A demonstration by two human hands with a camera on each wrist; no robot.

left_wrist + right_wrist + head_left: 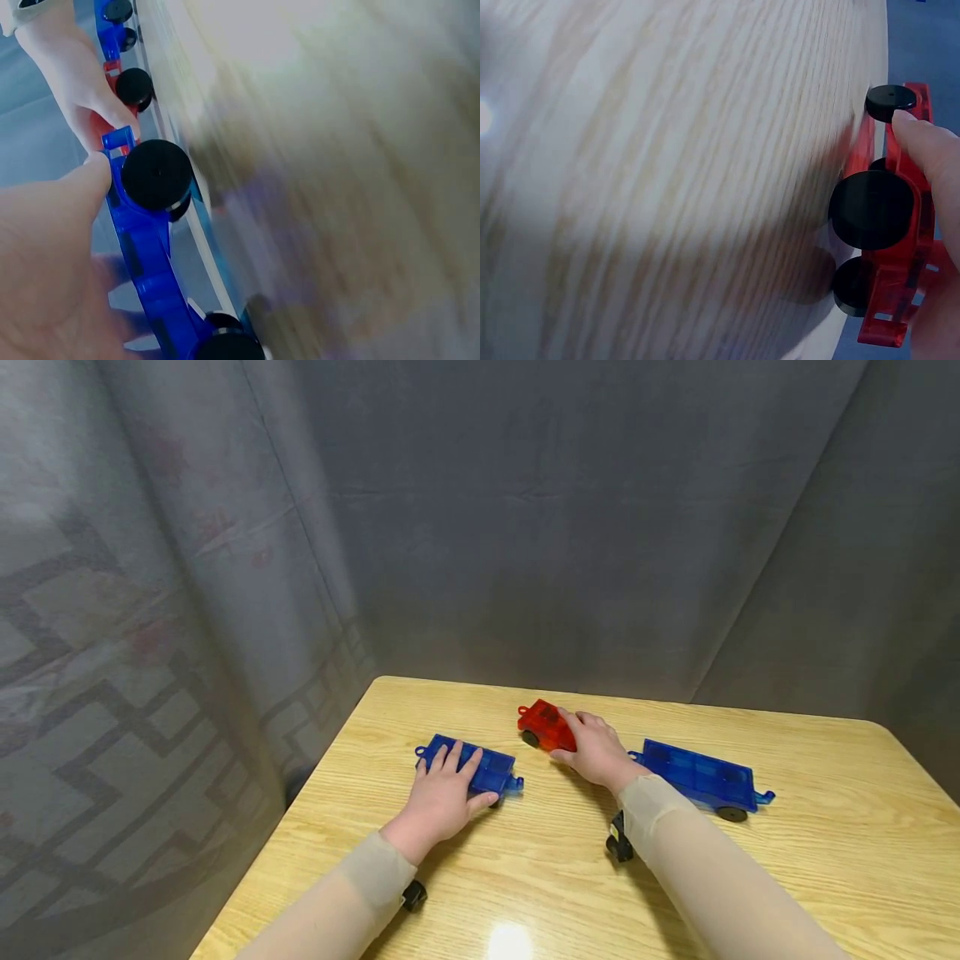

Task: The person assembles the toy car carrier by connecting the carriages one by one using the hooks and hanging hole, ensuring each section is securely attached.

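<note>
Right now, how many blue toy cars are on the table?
2. One blue car lies under the left hand. The other blue car sits by the right wrist, right of the red car. None seems hidden.

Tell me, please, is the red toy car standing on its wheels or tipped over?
On its wheels: the red toy car stands upright on the table, black wheels down.

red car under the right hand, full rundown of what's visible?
The red car is a small translucent red plastic wheeled base with black wheels, standing wheels-down on the wooden table near its far edge, between two blue wheeled bases. The right hand rests over its right part, fingers curled on it; the right wrist view shows a fingertip against its side by the wheels. Nothing else touches it.
</note>
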